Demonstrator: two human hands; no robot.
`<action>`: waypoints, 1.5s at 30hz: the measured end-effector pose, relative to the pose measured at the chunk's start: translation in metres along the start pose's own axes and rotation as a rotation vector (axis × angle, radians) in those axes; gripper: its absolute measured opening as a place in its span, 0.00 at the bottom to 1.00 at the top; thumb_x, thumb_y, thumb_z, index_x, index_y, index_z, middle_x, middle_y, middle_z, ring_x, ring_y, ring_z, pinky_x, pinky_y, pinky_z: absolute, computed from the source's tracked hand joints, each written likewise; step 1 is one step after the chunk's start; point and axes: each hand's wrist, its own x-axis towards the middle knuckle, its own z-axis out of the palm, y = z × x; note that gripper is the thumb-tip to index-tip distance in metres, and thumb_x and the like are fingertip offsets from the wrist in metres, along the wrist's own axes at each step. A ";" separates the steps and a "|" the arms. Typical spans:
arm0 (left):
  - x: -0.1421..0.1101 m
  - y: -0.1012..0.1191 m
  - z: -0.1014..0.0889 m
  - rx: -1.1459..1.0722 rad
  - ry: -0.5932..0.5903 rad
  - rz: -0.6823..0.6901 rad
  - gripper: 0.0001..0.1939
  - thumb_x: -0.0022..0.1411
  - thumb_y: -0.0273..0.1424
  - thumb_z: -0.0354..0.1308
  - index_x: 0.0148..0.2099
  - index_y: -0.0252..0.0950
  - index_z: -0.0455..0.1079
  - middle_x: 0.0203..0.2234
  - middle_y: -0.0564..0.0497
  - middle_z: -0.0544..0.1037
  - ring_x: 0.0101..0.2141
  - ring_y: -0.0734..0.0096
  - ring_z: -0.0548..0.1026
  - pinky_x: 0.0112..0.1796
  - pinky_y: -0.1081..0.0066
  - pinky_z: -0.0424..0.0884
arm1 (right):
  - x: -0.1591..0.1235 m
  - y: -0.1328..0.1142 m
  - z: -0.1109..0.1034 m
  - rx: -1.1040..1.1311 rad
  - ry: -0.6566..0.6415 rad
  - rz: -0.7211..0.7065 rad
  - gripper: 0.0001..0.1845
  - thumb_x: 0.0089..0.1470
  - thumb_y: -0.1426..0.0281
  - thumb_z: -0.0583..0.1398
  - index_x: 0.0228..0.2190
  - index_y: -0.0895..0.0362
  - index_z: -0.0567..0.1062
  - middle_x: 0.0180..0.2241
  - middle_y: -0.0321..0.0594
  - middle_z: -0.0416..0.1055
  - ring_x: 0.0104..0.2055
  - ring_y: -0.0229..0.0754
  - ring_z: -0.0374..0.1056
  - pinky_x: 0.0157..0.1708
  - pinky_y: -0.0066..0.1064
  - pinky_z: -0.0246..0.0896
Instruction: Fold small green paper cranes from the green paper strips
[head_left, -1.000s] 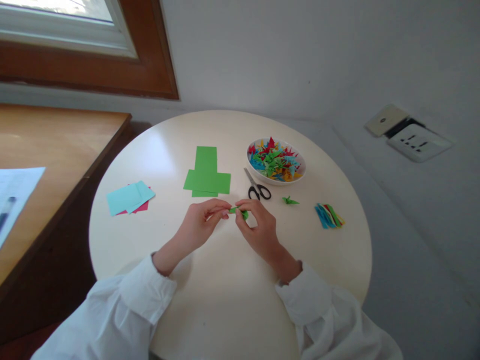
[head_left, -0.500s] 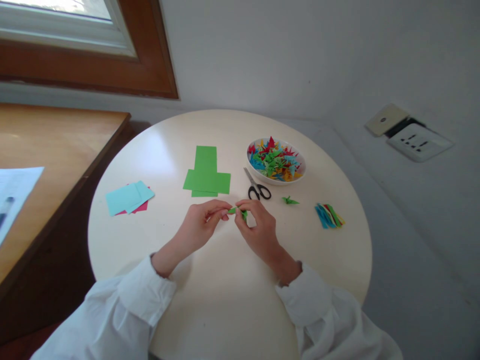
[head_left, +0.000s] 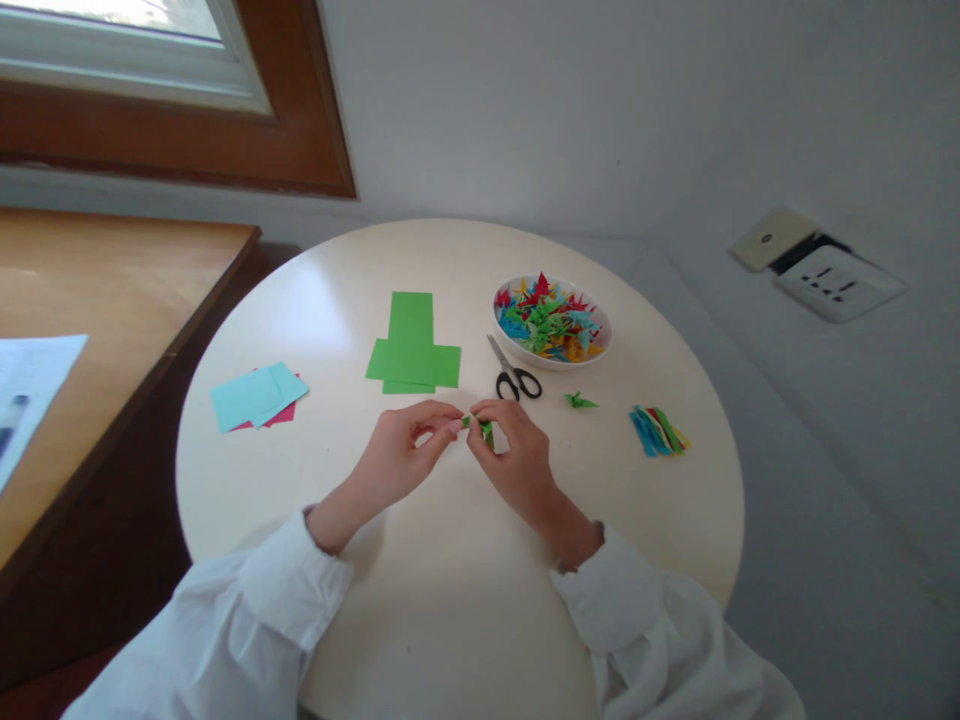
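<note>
Head: held ppr [head_left: 488, 434] well inside tbl edge [head_left: 450, 223]

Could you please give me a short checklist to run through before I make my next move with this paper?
1. Grip on the small green paper by both hands: ok, the left hand and right hand pinch it.
2. Folds crisp: cannot tell, the hands cover much of it.
3. Scissors well clear of the right hand: not ok, the handles lie close beyond it.
4. Bowl standing upright: ok.
5. All folded pieces inside the bowl: not ok, a green folded piece lies on the table.
6. Green sheets lying flat: ok.
</note>
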 end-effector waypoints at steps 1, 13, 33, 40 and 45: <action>0.000 0.000 0.001 -0.004 0.013 0.000 0.10 0.54 0.34 0.57 0.34 0.33 0.73 0.30 0.46 0.79 0.30 0.69 0.76 0.33 0.73 0.72 | 0.000 0.000 0.000 -0.002 -0.003 -0.002 0.05 0.51 0.76 0.54 0.28 0.54 0.66 0.28 0.39 0.70 0.33 0.40 0.68 0.34 0.32 0.65; 0.000 -0.006 0.003 -0.032 0.077 -0.020 0.07 0.52 0.32 0.59 0.32 0.34 0.73 0.27 0.48 0.79 0.29 0.70 0.76 0.34 0.72 0.72 | 0.001 -0.003 -0.001 0.007 0.017 -0.045 0.06 0.51 0.77 0.55 0.28 0.54 0.66 0.29 0.40 0.71 0.34 0.40 0.69 0.36 0.33 0.66; 0.000 -0.006 0.008 -0.119 0.075 -0.007 0.05 0.52 0.30 0.58 0.32 0.33 0.70 0.26 0.49 0.76 0.27 0.73 0.73 0.29 0.75 0.69 | 0.000 -0.002 0.000 0.051 0.029 -0.071 0.05 0.50 0.77 0.55 0.28 0.55 0.67 0.29 0.41 0.71 0.34 0.39 0.69 0.35 0.32 0.66; 0.001 -0.008 0.008 -0.134 0.075 -0.017 0.04 0.51 0.28 0.57 0.33 0.33 0.68 0.21 0.52 0.73 0.24 0.74 0.71 0.27 0.74 0.67 | -0.001 -0.001 0.003 0.031 0.009 -0.076 0.05 0.51 0.76 0.56 0.29 0.55 0.68 0.33 0.42 0.72 0.39 0.40 0.69 0.39 0.34 0.67; 0.002 -0.017 0.006 -0.033 0.157 0.050 0.05 0.51 0.25 0.55 0.34 0.35 0.67 0.19 0.56 0.70 0.23 0.75 0.69 0.29 0.74 0.66 | 0.000 0.001 0.004 -0.030 0.048 -0.092 0.05 0.51 0.75 0.57 0.32 0.55 0.70 0.39 0.45 0.69 0.43 0.42 0.67 0.43 0.37 0.65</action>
